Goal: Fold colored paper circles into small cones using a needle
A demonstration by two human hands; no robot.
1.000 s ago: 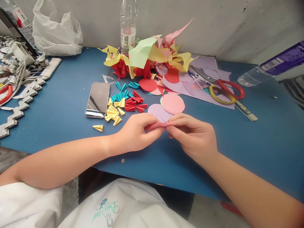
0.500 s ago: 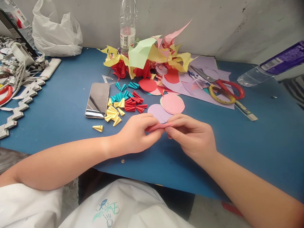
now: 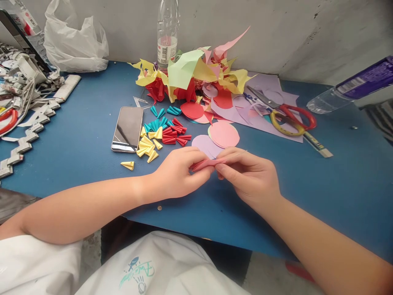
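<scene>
My left hand [image 3: 186,170] is closed on a piece of folded pink paper [image 3: 204,164] above the blue table. The fingers of my right hand [image 3: 250,172] pinch the same paper at its right end. Just beyond my fingertips lie a purple paper circle [image 3: 205,146] and a pink paper circle [image 3: 225,134], partly overlapping. Left of them are small rolled paper cones in heaps: red cones [image 3: 176,133], teal cones [image 3: 158,123] and yellow cones [image 3: 147,147]. One yellow cone [image 3: 127,165] lies apart, nearer my left forearm.
A phone [image 3: 127,129] lies left of the cones. Crumpled paper scraps [image 3: 184,73] and a clear bottle [image 3: 168,41] stand behind. Scissors [image 3: 285,112] rest on purple paper at right, near a tilted bottle [image 3: 350,86]. A plastic bag [image 3: 75,45] and folded-paper chain [image 3: 26,141] are at left.
The view has shifted very slightly. Both hands keep hold of the pink paper in nearly the same place.
</scene>
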